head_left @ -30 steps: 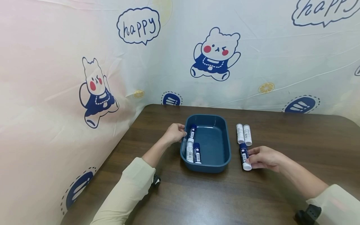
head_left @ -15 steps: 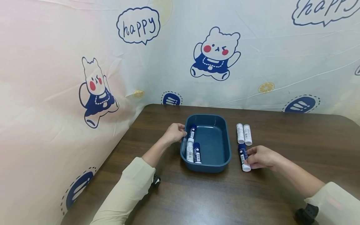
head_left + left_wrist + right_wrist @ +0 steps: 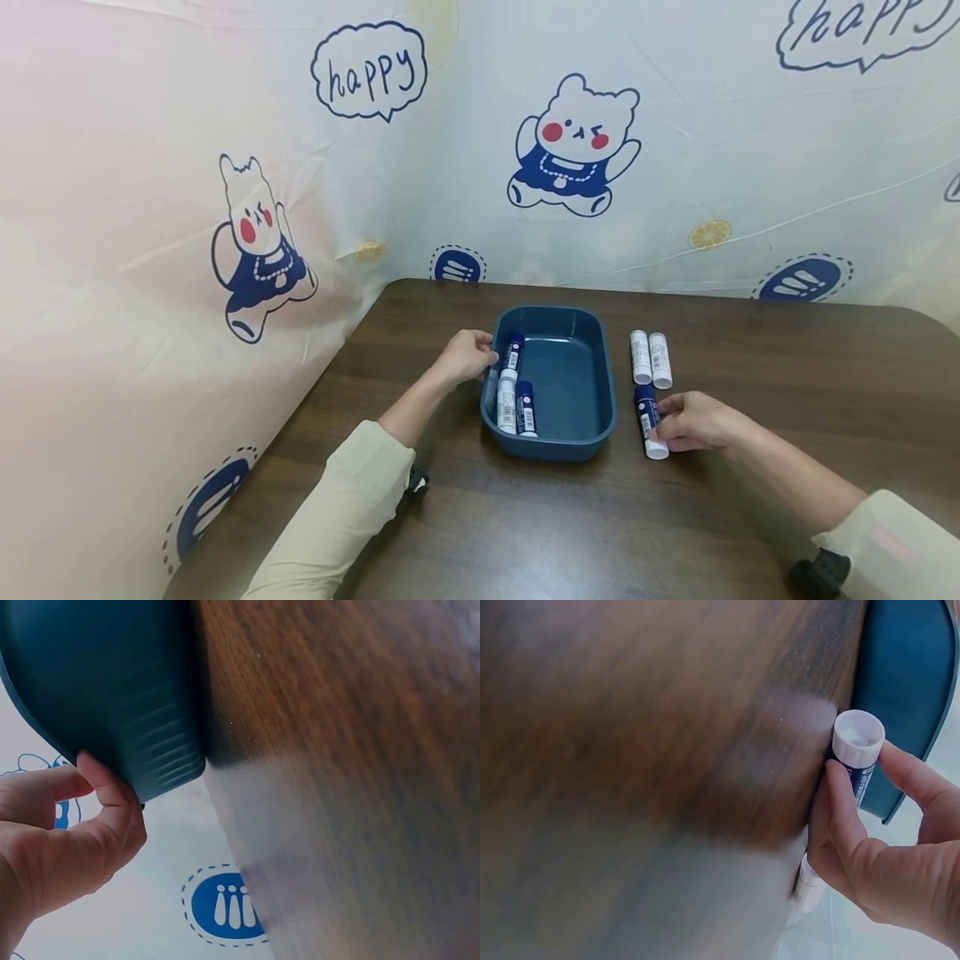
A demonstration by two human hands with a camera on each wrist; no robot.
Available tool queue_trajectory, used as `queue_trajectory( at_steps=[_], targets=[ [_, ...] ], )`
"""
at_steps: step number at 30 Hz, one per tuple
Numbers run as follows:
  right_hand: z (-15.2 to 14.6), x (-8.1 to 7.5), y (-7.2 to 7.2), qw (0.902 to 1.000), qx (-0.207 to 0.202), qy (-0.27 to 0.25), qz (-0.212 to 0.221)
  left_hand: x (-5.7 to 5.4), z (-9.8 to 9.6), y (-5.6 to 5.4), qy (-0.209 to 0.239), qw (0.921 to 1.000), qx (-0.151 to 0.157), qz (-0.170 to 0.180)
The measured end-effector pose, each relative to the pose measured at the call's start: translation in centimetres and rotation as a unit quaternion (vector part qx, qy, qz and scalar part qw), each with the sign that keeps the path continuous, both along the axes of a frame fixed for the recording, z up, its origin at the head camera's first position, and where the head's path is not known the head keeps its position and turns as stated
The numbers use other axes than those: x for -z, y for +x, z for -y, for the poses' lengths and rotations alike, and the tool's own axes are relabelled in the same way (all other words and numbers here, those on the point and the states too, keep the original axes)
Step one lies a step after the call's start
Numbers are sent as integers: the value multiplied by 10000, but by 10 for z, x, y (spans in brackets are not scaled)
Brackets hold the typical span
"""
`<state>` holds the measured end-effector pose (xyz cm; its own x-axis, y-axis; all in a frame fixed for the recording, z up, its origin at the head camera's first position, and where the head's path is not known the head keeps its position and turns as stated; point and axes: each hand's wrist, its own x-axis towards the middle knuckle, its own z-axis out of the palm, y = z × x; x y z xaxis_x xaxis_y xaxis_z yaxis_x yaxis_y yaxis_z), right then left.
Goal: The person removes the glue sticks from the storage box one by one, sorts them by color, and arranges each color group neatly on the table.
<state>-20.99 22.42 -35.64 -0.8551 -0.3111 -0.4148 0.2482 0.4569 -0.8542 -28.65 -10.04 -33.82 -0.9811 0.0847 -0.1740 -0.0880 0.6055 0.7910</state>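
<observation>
A dark blue rectangular tub (image 3: 573,392) stands on the table, with two navy glue sticks (image 3: 527,408) and one white glue stick (image 3: 506,404) along its left side. At the tub's left rim, my left hand (image 3: 467,356) pinches the edge; the left wrist view shows the fingers (image 3: 112,791) against the rim. To the tub's right, my right hand (image 3: 701,421) holds another navy glue stick (image 3: 647,410) with a white end. In the right wrist view its white end (image 3: 859,739) sits between thumb and fingers. Two white glue sticks (image 3: 649,358) lie side by side just behind it.
The dark wooden table (image 3: 540,517) ends at the back against a printed cloth (image 3: 675,150) with cartoon animals. A second stretch of cloth (image 3: 112,250) runs along the left side.
My right hand has shifted slightly left with the navy glue stick since a second ago, then kept nearly still. The left hand and the tub stay in place.
</observation>
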Motion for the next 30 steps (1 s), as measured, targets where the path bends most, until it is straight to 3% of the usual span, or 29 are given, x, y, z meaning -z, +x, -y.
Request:
queue_trajectory(
  at_steps=[22,30],
  targets=[
    [-2,0,1,10000,51,14,31,0,0,0,5,10000,-66,54],
    [-5,-4,1,9979,234,509,-332,-1,0,1,3,10000,-57,8]
  ],
)
